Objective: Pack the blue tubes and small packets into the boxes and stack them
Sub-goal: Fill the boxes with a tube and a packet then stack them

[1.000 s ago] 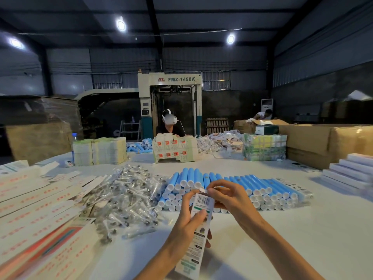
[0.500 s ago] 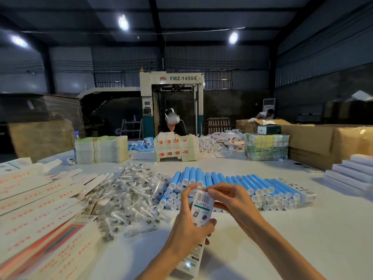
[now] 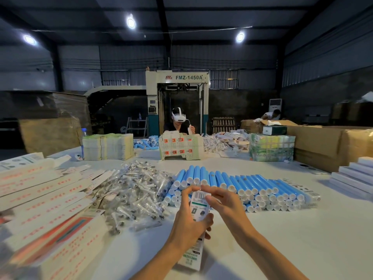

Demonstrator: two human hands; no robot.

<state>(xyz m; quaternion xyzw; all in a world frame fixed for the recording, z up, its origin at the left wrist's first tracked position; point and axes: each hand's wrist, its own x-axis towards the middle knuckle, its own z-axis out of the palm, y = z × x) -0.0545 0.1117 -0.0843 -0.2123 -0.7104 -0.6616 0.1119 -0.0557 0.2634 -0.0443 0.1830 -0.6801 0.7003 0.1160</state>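
A long white box point(image 3: 198, 211) with a barcode and green print stands tilted in front of me. My left hand point(image 3: 187, 223) grips its middle. My right hand point(image 3: 222, 203) has its fingertips on the box's top end, by the barcode. Behind the hands lies a stacked row of blue tubes point(image 3: 238, 186) with white caps. To their left sits a heap of small clear packets point(image 3: 133, 190). Flat unfolded boxes point(image 3: 40, 190) with red print are fanned out at the left.
A white table point(image 3: 302, 229) carries everything. Finished white boxes point(image 3: 355, 174) are stacked at the right edge. At the far side a person with a headset point(image 3: 178, 120) sits behind box stacks point(image 3: 179, 145). Brown cartons point(image 3: 333, 144) stand at the right.
The box has been raised a little and my right hand's fingers have come down onto its top end. The left hand keeps its hold round the box.
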